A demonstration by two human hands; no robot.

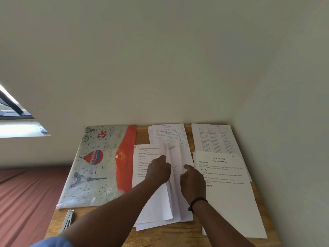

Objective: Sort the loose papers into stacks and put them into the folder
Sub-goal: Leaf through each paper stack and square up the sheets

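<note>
A stack of printed white papers [153, 207] lies in the middle of the wooden table [174, 237]. My left hand [158, 171] rests on its left sheet, fingers against a raised sheet. My right hand [193, 182] lifts sheets on the stack's right side, so several stand curled between both hands. A printed sheet headed "Water Potted Plants" [229, 196] lies to the right. At the back lie a handwritten pile [169, 134] and a table-printed pile [213, 138]. The folder [96, 168], grey with balloon and tower drawings and an orange flap, lies shut at the left.
A metal clip-like tool [68, 220] lies near the table's front left edge. A plain wall stands right behind the table. A reddish-brown bed cover [26, 202] is to the left, with a window [14, 111] above it.
</note>
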